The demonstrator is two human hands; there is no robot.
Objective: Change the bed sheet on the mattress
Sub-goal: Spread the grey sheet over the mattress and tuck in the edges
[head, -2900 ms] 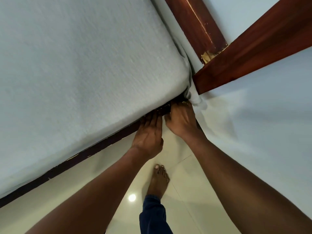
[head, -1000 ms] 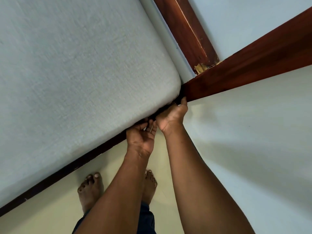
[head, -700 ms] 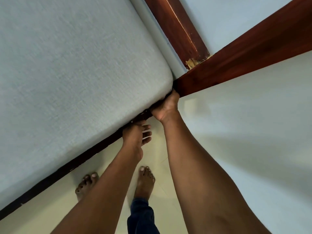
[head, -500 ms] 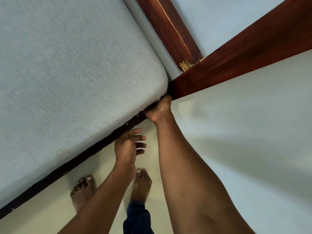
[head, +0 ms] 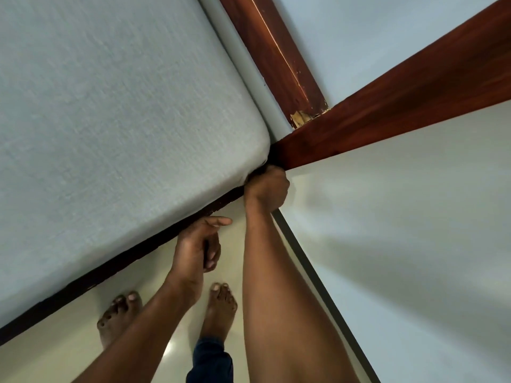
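- Bed sheet (head: 110,120), pale grey-blue and faintly textured, lies smooth and flat over the top of the mattress (head: 250,70) and wraps down round the near corner.
- That corner sits tight against a reddish-brown wooden rail (head: 387,106); a second wooden board (head: 276,59) with a chipped lower end runs along the far side of the mattress.
- The right hand (head: 266,186) is pushed in at the corner, knuckles up, just below the point where mattress and rail meet. Its fingertips are hidden under the edge, so I cannot tell whether they grip the sheet or only press it in.
- The left hand (head: 197,244) is off the bed, just beside the dark bed frame (head: 124,261) that runs under the mattress edge. It holds nothing: one digit points out, the others curl loosely toward the palm.
- The two hands are apart, the left lower down and nearer the body than the right.
- Two bare feet (head: 219,310) stand on the pale glossy floor (head: 55,349), with a dark blue trouser leg (head: 210,360) above the right one.
- A pale wall (head: 414,244) stands on the right, with dark skirting (head: 318,277) at its foot.
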